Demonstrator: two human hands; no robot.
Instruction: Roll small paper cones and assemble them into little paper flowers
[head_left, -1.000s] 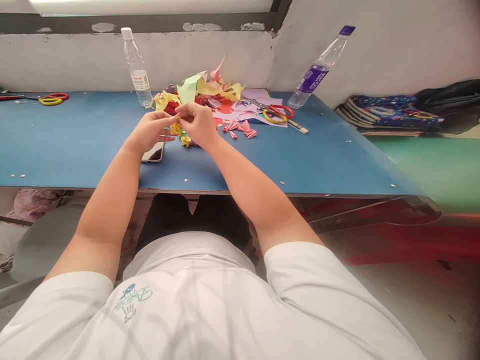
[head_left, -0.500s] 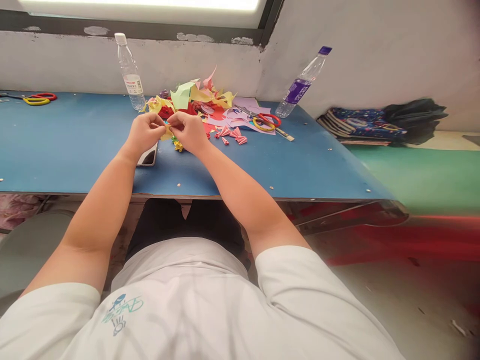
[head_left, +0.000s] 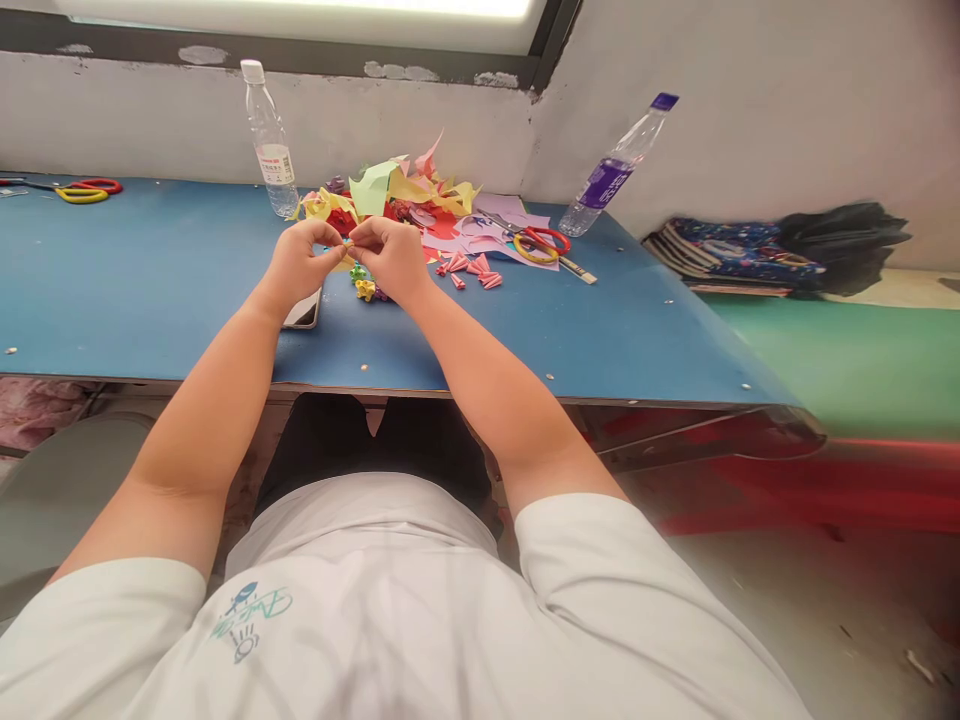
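Note:
Above the blue table (head_left: 180, 290), my left hand (head_left: 300, 264) and my right hand (head_left: 393, 258) meet with fingertips pinched together. Between them is a small piece of yellow paper (head_left: 346, 250), mostly hidden by the fingers. Just below my right hand lie little rolled paper pieces in yellow (head_left: 365, 290) and green (head_left: 358, 272). To the right of that hand sit several pink paper cones (head_left: 472, 266). A phone (head_left: 304, 312) lies partly under my left hand. Behind both hands is a heap of coloured paper scraps (head_left: 375, 188).
A clear bottle with a white cap (head_left: 271, 150) and one with a purple label (head_left: 606, 180) stand near the wall. Red-and-yellow scissors (head_left: 541, 242) rest on purple paper at right. More scissors (head_left: 86, 190) lie far left. Folded cloth (head_left: 731, 250) is beyond the table's right end.
The yellow paper shows less between my fingers now, and the fingertips have shifted on it. The whole view has slid slightly to the right.

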